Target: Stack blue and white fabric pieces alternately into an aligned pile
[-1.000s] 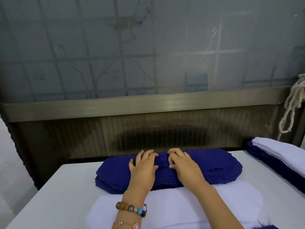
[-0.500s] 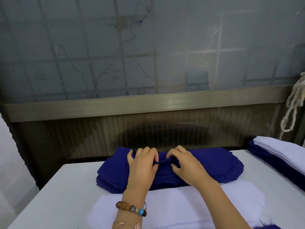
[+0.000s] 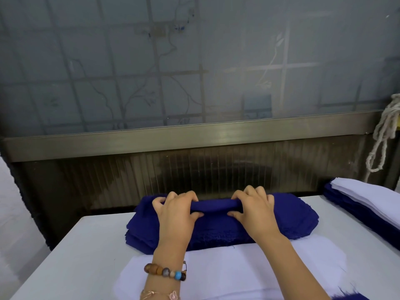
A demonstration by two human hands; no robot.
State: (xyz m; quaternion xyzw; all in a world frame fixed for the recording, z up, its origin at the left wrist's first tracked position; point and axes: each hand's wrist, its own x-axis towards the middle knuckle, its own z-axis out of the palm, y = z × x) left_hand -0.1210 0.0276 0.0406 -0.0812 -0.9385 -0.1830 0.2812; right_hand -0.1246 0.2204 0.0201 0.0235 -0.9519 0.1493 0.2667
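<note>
Both hands are on the blue pile (image 3: 292, 215), which sits in the middle of the frame at the far side of the white table (image 3: 86, 245). The left hand (image 3: 175, 215) and the right hand (image 3: 253, 211) each grip the top blue piece (image 3: 213, 205). Their fingers are curled over its far side and their thumbs are tucked under its near side. A second ago the hands lay close together, with the fingers only resting on top of the pile. Half a second ago they pinched up a tiny ridge between them. Now the hands have moved apart, and the cloth between them is bunched into a thick raised roll that runs from one hand to the other. The rest of the blue pile has stayed flat under it, in the same spot. A big white piece (image 3: 238, 267) lies flat on the table just in front of the blue pile, under both wrists, as it did before. At the right edge of the frame a second pile (image 3: 368, 204), blue below and white on top, has not moved. The left wrist wears a bead bracelet (image 3: 165, 271). A pale rope (image 3: 383, 135) hangs at the upper right.
</note>
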